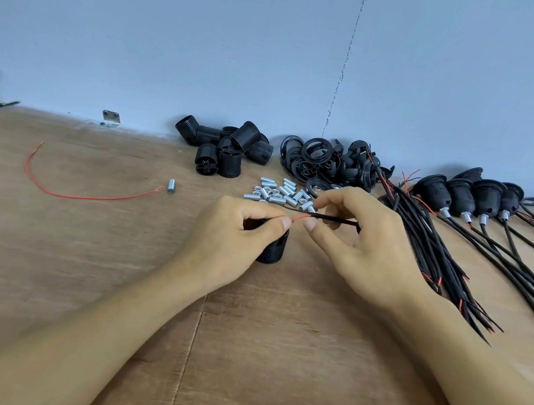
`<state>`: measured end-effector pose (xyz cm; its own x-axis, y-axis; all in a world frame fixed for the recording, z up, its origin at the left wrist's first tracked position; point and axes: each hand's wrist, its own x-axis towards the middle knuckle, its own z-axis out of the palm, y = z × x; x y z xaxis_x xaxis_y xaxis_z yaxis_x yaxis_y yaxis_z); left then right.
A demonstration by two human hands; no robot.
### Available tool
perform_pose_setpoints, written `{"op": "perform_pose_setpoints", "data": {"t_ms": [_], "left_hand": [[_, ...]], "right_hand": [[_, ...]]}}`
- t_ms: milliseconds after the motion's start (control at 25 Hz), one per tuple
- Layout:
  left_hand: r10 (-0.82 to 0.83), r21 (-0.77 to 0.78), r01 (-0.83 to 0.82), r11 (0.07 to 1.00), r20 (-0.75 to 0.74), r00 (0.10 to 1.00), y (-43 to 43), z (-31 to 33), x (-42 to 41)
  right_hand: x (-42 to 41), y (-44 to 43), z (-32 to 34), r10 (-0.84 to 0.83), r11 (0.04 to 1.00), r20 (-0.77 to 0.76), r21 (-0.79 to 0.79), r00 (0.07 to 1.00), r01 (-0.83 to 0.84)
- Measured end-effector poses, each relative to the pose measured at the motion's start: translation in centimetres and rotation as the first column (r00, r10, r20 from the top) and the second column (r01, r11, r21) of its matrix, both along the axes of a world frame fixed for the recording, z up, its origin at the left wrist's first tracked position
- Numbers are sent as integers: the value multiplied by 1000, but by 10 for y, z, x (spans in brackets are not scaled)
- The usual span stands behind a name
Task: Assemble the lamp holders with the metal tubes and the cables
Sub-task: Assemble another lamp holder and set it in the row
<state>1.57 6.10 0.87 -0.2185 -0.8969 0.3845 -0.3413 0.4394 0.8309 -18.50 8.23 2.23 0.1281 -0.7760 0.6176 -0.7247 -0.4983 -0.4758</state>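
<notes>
metal tubes [280, 194] between lamp holders [223, 147] behind-left and cables [451, 261] right, on table [79, 243]

Black lamp holders [223, 149], silver metal tubes [282, 195], brown table [79, 243].

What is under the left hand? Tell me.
A black lamp holder sits under the left hand, which grips it; only its ribbed lower side shows. The palm and fingers cover its top and opening.

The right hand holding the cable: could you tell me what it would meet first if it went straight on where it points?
Probably the left hand: the right hand points left, its cable tip almost at the left thumb over the lamp holder; depth is unclear.
</notes>
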Motion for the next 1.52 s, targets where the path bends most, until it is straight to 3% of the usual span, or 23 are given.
{"op": "perform_pose_setpoints", "data": {"t_ms": [280,440,720,1120,1520], "left_hand": [[-17,73,14,997,49,999,0,-1,3],[-39,138,21,990,132,991,-1,-1,7],[33,-7,-32,999,113,993,2,0,6],[59,-101,-46,994,126,990,5,1,6],[66,-147,-49,988,108,992,3,-3,4]], "right_hand": [[1,-3,-3,-7,998,-51,56,999,10],[1,-3,-3,-33,992,28,121,999,29],[7,-1,-3,9,971,273,229,962,-74],[13,3,-3,11,988,95,154,995,-26],[14,5,0,44,972,259,210,965,-101]]}}
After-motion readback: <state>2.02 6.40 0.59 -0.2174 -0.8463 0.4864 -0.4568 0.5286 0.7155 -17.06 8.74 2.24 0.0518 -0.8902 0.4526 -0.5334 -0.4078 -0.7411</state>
